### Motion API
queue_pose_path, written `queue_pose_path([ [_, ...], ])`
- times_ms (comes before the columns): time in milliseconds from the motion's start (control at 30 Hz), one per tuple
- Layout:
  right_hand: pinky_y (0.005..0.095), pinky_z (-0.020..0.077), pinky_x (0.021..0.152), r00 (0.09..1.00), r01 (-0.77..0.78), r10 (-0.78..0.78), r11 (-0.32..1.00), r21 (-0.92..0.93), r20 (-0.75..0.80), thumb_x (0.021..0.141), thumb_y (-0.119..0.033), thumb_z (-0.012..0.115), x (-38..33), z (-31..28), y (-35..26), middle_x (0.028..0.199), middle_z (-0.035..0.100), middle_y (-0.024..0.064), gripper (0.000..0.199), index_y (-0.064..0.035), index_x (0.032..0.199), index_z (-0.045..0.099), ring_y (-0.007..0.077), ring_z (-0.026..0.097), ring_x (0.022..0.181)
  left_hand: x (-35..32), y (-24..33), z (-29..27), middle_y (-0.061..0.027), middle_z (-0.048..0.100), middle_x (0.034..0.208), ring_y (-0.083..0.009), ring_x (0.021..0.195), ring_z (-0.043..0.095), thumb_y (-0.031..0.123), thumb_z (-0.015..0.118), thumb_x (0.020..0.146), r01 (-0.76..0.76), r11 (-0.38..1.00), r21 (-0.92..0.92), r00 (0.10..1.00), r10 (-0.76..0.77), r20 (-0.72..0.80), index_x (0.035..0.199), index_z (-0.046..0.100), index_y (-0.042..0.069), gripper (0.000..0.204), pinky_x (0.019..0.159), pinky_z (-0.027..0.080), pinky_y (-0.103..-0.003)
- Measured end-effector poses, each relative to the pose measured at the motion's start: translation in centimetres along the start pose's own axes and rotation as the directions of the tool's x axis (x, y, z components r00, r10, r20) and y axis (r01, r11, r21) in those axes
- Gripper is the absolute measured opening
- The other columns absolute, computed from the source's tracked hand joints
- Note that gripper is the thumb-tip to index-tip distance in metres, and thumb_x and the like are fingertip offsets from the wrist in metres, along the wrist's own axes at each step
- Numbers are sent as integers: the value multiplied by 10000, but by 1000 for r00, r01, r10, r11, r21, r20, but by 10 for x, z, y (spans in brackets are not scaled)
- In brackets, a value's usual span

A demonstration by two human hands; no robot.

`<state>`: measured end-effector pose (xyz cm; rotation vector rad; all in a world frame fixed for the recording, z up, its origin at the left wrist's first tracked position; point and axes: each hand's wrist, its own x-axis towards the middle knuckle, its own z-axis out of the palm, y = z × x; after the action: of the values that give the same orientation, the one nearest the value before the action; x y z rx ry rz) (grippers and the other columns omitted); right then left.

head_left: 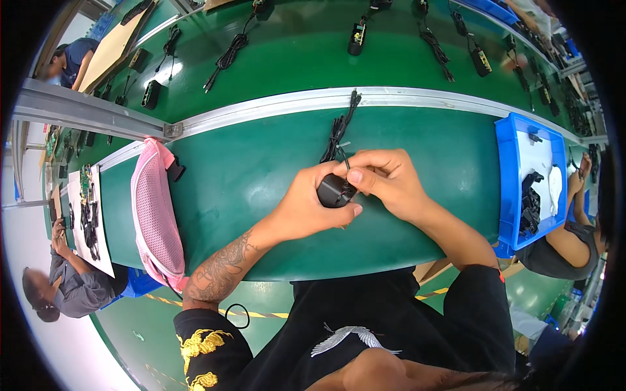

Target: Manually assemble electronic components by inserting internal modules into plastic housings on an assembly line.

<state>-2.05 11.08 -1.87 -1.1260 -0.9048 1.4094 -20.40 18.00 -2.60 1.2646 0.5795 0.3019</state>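
A small black power adapter [334, 191] is held above the green bench in front of me. My left hand [310, 202] wraps round its housing, thumb along the near side. From the right, my right hand [390, 182] pinches the black cord [344, 156] close to where it meets the adapter. The rest of that cable lies as a tied black bundle [336, 135] just beyond my hands, its plug end reaching the metal rail. The inside of the adapter is hidden by my fingers.
A pink mesh bag [156, 215] lies at the left of the bench [261, 150]. On the right stands a blue bin [506, 182] with black parts in it. Past the metal rail [430, 99], a green surface carries several adapters with coiled cables [228, 60]. Other people sit at both sides.
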Motion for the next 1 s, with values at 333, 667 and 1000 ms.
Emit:
queue_pose_path([
  [333, 236, 382, 588, 965, -153, 127, 983, 99, 231, 896, -72, 777, 3, -11, -3, 811, 649, 21, 129, 39, 953, 748, 76, 513, 652, -1, 8, -12, -67, 652, 774, -137, 645, 674, 26, 825, 761, 274, 933, -234, 938, -206, 277, 1013, 584, 30, 349, 548, 568, -276],
  [667, 247, 415, 580, 962, 256, -202, 902, -347, 183, 873, -49, 790, 1, -12, -1, 810, 671, 23, 47, -20, 890, 758, 60, 570, 656, 0, 7, -14, -43, 654, 820, -110, 660, 660, 9, 803, 802, 134, 982, -137, 974, -105, 201, 978, 547, 51, 314, 548, 554, -261],
  [1000, 244, 413, 571, 969, 224, -182, 935, -276, 169, 858, -34, 803, 2, -8, 0, 832, 683, 42, 69, -11, 881, 742, 61, 568, 648, 0, 2, -15, -35, 639, 786, -103, 634, 655, 7, 757, 826, 132, 981, -141, 975, -103, 198, 984, 555, 47, 260, 545, 544, -258],
])
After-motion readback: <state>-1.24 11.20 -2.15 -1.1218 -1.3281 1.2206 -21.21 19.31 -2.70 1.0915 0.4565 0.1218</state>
